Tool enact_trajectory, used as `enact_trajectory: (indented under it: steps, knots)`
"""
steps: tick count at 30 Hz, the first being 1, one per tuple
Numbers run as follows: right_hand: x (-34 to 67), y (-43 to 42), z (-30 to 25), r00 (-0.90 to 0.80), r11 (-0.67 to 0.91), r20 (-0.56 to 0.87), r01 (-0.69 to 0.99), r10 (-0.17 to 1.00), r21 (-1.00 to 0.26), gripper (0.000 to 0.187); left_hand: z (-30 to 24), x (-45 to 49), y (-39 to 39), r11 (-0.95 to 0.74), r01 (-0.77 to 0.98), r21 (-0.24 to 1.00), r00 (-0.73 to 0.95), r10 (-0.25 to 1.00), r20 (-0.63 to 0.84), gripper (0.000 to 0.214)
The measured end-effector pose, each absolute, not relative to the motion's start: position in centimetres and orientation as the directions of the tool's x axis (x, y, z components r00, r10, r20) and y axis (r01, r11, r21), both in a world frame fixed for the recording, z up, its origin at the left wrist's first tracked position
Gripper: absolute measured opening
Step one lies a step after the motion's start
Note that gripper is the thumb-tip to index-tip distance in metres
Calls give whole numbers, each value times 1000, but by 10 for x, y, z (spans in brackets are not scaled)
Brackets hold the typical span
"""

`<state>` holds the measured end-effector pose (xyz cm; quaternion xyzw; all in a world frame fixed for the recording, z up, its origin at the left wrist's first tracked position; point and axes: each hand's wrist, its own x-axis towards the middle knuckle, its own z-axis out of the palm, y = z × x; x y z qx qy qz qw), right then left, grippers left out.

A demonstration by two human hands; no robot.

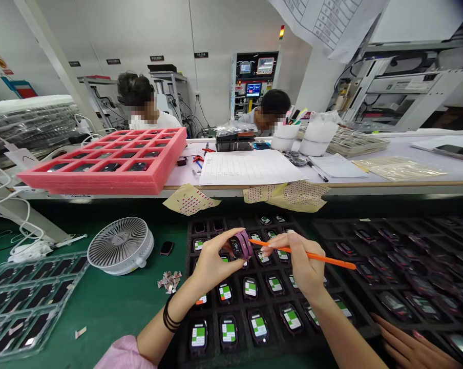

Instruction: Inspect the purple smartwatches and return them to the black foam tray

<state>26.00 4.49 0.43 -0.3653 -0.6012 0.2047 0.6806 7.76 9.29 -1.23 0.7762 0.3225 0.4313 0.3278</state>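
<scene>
Between the thumb and fingers of my left hand (216,264) is a purple smartwatch case (239,245), tilted on its side with its dark screen facing left. My right hand (300,259) pinches a thin orange stick tool (323,259); its tip touches or nearly touches the side of the watch case. Both hands are above a black foam tray (239,292) whose slots hold several watches with lit green-and-white screens, such as one watch (258,325) near the front.
A white fan (120,245), a loose watch (166,248) and small scraps (170,281) lie on the green mat. Clear trays (35,300) are at left, another dark tray (400,277) at right. A co-worker's hand (412,343) is at lower right. Pink foam trays (101,179) stand on the shelf.
</scene>
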Motion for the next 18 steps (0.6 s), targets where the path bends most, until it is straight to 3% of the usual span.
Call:
enact_trajectory:
  steps: [12,18]
  knots:
    - [262,40,6,142,673,671,38,728,-739,41,-5,79,90,-593,211,777,449,765,462,52]
    - [260,39,4,110,662,665,66,739,-747,40,-5,77,89,-619,204,758,446,748,491,52]
